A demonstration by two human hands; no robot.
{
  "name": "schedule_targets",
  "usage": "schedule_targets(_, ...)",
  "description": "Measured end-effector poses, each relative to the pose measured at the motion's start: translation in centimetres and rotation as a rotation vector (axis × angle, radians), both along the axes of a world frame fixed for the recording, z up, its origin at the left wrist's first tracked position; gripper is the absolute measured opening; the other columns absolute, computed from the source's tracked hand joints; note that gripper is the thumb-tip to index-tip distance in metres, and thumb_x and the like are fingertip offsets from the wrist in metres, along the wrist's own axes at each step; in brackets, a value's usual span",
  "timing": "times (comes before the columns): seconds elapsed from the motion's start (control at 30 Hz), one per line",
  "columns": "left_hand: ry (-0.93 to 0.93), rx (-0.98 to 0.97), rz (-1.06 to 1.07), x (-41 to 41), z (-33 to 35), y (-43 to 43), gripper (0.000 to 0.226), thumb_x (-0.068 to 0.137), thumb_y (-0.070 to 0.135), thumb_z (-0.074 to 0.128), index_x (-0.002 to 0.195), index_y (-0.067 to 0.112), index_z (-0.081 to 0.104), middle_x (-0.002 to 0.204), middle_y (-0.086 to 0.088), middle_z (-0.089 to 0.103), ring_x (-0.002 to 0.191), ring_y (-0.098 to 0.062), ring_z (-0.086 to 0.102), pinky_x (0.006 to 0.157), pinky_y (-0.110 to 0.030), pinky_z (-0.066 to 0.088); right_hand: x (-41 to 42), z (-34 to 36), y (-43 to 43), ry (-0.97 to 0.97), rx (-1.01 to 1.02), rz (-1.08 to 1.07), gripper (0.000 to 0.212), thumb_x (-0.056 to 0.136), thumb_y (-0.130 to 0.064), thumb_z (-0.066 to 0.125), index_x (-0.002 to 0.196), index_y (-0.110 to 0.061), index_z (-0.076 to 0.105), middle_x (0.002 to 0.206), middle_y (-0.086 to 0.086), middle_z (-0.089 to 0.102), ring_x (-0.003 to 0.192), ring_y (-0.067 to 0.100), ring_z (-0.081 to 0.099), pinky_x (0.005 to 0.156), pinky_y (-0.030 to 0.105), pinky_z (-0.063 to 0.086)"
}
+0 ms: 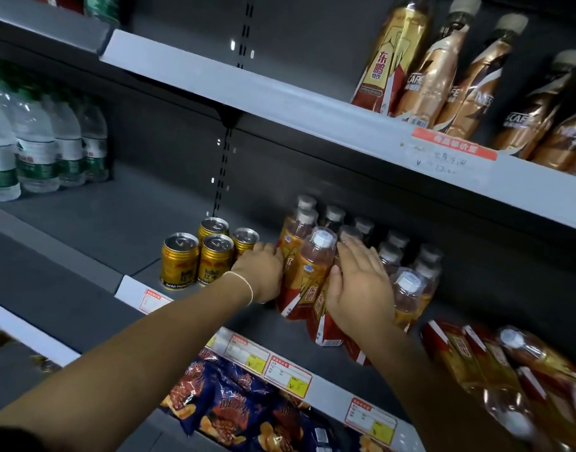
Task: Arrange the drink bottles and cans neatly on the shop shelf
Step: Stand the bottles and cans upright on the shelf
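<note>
Both hands are on the pack now. The left hand (260, 275) presses flat against the near side of the energy-drink bottles (307, 272), and the right hand (361, 288) lies open on the other side with its fingers straight. They're apart, with the front bottles squeezed between them. It reads as squaring the cluster up, not lifting it.

How far along? I'd say midway. Just left of the left hand, 4 gold cans (211, 259) already stand upright in a tight block at the shelf (117, 223) edge. The bottles between and behind the hands form rough rows, but the front ones lean and sit proud of the line. Below the right forearm, more bottles (508, 370) of the same kind lie tilted and blurred; those look unplaced, though I can't tell what they rest on.

The materials look easy enough. The bottles are clear plastic with amber liquid, glossy red-and-gold sleeves and domed see-through overcaps, so slick and a bit top-heavy. The cans are smooth metal with ribbed shoulders and pull-tab lids. The shelf is matt grey painted steel.

Well left of the hands stand water bottles (35, 148). Above the hands are coffee bottles (443, 70), and under the arms, crinkly snack bags (234, 409) and price tags (288, 375).
</note>
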State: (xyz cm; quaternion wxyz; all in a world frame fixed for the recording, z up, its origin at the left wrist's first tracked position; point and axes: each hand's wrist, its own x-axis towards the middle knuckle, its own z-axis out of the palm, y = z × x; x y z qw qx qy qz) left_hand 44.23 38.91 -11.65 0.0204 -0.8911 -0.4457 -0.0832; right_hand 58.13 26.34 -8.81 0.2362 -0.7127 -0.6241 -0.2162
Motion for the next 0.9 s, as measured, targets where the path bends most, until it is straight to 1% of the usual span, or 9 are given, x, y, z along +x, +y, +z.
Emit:
schedule_targets(0.1,0.020,0.054,0.004,0.4,-0.8,0.5,0.052,0.095,0.034,0.046,0.138,0.005,0.038,0.132,-0.015,0.043,0.120,-0.032,0.041,0.101,-0.040,0.039,0.0,-0.3,0.1,-0.012,0.032,-0.008,0.044,0.094,-0.014,0.053,0.136,0.000,0.056,0.143,0.016,0.055,0.138,0.029,0.046,0.121,0.038,0.019)
schedule_targets(0.27,0.052,0.120,0.027,0.6,-1.6,0.5,0.061,0.090,0.039,0.051,0.138,0.006,0.034,0.132,-0.017,0.043,0.122,-0.034,0.040,0.103,-0.042,0.037,-0.1,-0.5,0.5,-0.014,0.055,-0.011,0.048,0.092,-0.018,0.046,0.135,0.002,0.057,0.140,0.017,0.057,0.136,0.030,0.047,0.121,0.044,0.026)
schedule_targets(0.4,0.057,0.118,0.050,0.6,-1.8,-0.1,0.066,0.089,0.039,0.057,0.139,0.005,0.031,0.133,-0.019,0.042,0.121,-0.036,0.041,0.101,-0.043,0.039,0.0,-0.5,0.5,-0.017,0.030,-0.007,0.047,0.094,-0.016,0.049,0.137,0.001,0.055,0.143,0.017,0.054,0.138,0.029,0.045,0.122,0.044,0.023)
schedule_targets(0.5,-0.001,0.080,0.072,0.3,-1.9,-1.0,0.072,0.090,0.039,0.061,0.143,0.006,0.026,0.138,-0.017,0.037,0.125,-0.034,0.038,0.100,-0.045,0.041,0.1,-0.4,0.4,-0.025,0.022,0.000,0.048,0.092,-0.015,0.055,0.137,0.001,0.055,0.142,0.017,0.055,0.138,0.030,0.045,0.122,0.043,0.022)
schedule_targets(0.6,-0.049,0.047,0.062,-0.2,-1.7,-2.1,0.075,0.090,0.039,0.060,0.146,0.007,0.023,0.141,-0.016,0.034,0.128,-0.033,0.035,0.104,-0.046,0.039,0.2,-0.3,0.0,-0.038,-0.002,0.009,0.050,0.090,-0.016,0.059,0.137,0.001,0.055,0.143,0.017,0.054,0.138,0.030,0.045,0.123,0.042,0.021)
schedule_targets(0.7,-0.070,0.074,0.024,-0.8,-1.2,-3.8,0.073,0.092,0.042,0.054,0.148,0.007,0.022,0.141,-0.015,0.034,0.128,-0.033,0.034,0.105,-0.044,0.037,0.5,0.2,-0.3,-0.065,-0.081,0.017,0.053,0.094,-0.023,0.054,0.143,-0.003,0.049,0.151,0.014,0.046,0.144,0.027,0.036,0.125,0.037,0.012)
schedule_targets(0.8,-0.072,0.122,0.009,-1.3,0.0,-5.9,0.074,0.090,0.046,0.053,0.147,0.007,0.025,0.137,-0.014,0.037,0.126,-0.032,0.035,0.104,-0.043,0.037,1.1,1.2,-0.6,-0.085,-0.190,0.049,0.060,0.099,-0.032,0.045,0.153,-0.008,0.033,0.161,0.010,0.030,0.150,0.022,0.022,0.124,0.032,0.002)
schedule_targets(0.83,-0.078,0.138,0.006,-1.4,0.5,-6.6,0.072,0.090,0.046,0.052,0.145,0.008,0.027,0.135,-0.014,0.038,0.125,-0.032,0.036,0.104,-0.043,0.038,1.3,1.7,-0.8,-0.081,-0.222,0.063,0.061,0.101,-0.034,0.043,0.154,-0.009,0.029,0.163,0.009,0.025,0.151,0.021,0.018,0.123,0.031,0.001)
schedule_targets(0.9,-0.093,0.161,0.002,-1.4,1.5,-8.2,0.064,0.090,0.045,0.052,0.140,0.009,0.033,0.131,-0.014,0.041,0.122,-0.032,0.037,0.102,-0.042,0.039,1.6,2.5,-1.8,-0.055,-0.259,0.088,0.062,0.102,-0.037,0.041,0.156,-0.012,0.025,0.165,0.008,0.018,0.153,0.020,0.014,0.125,0.033,0.004)
